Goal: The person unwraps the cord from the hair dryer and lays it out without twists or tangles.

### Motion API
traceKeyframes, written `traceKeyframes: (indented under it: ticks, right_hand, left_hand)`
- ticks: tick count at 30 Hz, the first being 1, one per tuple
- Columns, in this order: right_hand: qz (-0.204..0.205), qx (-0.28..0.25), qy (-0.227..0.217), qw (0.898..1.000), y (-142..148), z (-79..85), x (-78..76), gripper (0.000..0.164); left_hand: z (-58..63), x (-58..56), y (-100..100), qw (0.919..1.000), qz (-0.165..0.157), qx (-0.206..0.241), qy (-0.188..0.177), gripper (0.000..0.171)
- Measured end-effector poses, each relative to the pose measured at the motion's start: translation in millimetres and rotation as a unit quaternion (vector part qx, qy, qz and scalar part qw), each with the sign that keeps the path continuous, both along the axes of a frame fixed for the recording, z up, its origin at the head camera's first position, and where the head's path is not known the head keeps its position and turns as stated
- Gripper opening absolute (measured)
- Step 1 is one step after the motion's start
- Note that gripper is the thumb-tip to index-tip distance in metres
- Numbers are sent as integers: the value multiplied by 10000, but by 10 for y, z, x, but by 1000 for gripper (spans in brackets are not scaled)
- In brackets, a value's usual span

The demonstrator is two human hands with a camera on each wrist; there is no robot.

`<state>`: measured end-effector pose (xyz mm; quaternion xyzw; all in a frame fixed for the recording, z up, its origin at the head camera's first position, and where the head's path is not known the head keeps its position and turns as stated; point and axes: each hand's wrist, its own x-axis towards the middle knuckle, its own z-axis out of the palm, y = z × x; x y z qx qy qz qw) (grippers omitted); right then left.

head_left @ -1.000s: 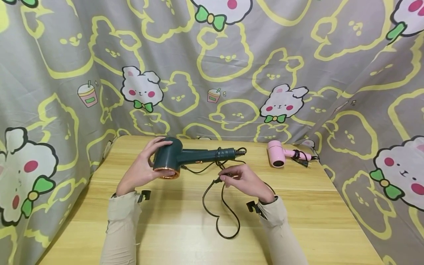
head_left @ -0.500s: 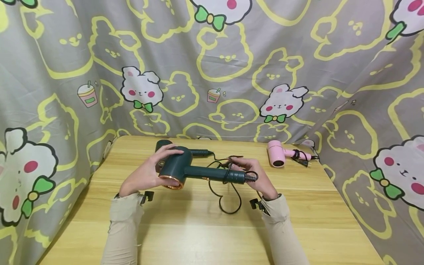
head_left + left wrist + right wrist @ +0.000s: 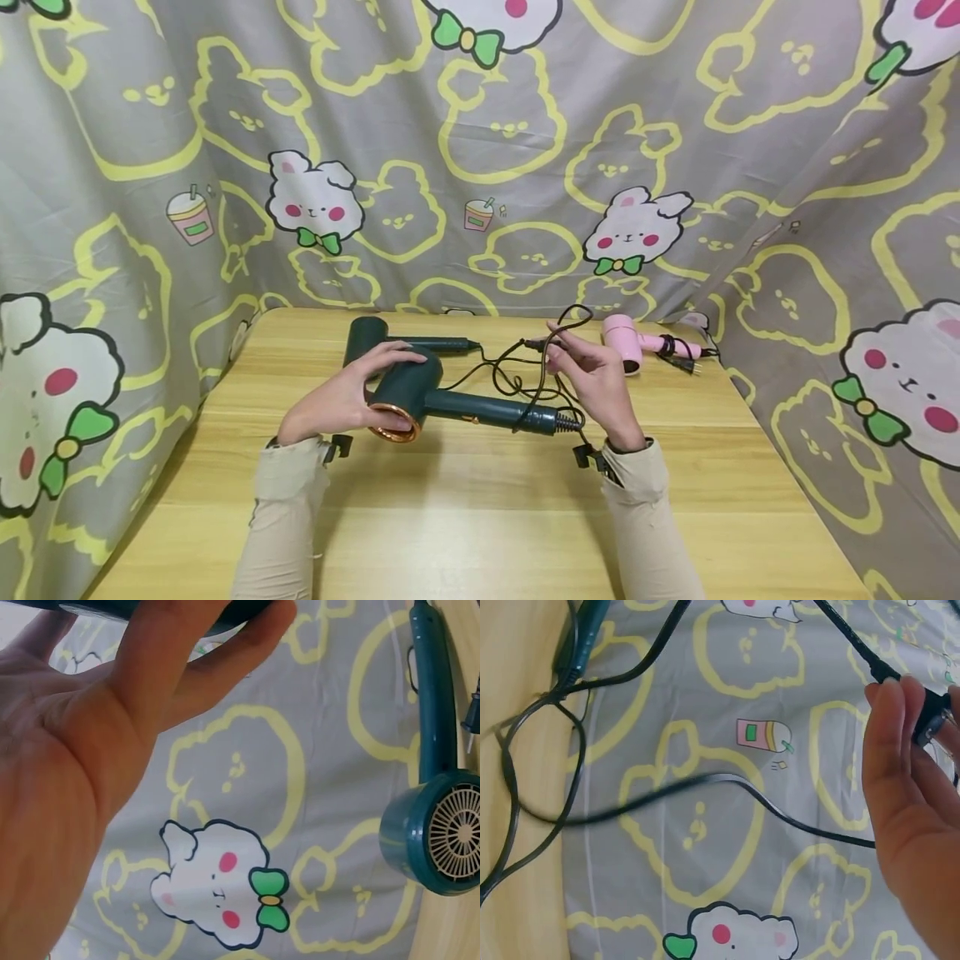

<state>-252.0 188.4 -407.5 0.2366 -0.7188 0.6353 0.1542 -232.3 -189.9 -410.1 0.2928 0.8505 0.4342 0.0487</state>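
Over the pale wood-grain worktop (image 3: 450, 533), the left hand (image 3: 330, 404), widely spread, grips a dark-green, copper-rimmed hair dryer (image 3: 491, 410) by its barrel, apparently for support; the right hand (image 3: 600, 387) closely pinches a black plug (image 3: 932, 720), presumably controlling slack; another dark-green dryer (image 3: 366, 337) lies beyond the left hand.

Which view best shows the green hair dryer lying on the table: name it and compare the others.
Left wrist: the lying dryer shows large, its grille facing the camera. Head shows it smaller, partly behind the left hand. Right wrist shows apparently only its handle end.
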Motion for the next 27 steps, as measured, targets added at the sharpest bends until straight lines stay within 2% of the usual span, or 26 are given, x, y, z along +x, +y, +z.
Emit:
traceKeyframes:
  ticks: [3, 7, 10, 12, 16, 20, 23, 27]
  right_hand:
    - [-39, -298, 204, 9993, -10, 33, 21, 20]
    - [61, -717, 412, 9966, 4, 82, 64, 20]
    - [62, -972, 433, 9943, 20, 118, 103, 29]
    - [34, -1114, 453, 9927, 25, 142, 128, 27]
    - [72, -1336, 637, 9890, 31, 199, 175, 26]
    - [149, -1461, 1062, 9834, 76, 247, 204, 26]
    - [112, -1372, 1150, 9838, 132, 264, 209, 27]
    - [59, -726, 731, 9947, 176, 263, 214, 23]
  left_hand:
    - [-33, -21, -10, 9995, 123, -276, 115, 82]
    - [-78, -50, -26, 9984, 218, -523, 70, 81]
    - [-111, -72, -35, 9978, 256, -614, -51, 81]
    - [-133, -88, -42, 9972, 312, -662, -148, 81]
    - [-172, -117, -80, 9954, 543, -738, -277, 83]
    - [-205, -140, -149, 9932, 860, -717, -313, 83]
    - [-212, -155, -206, 9916, 1106, -622, -249, 83]
    - [-202, -181, -252, 9899, 1362, -382, -121, 83]
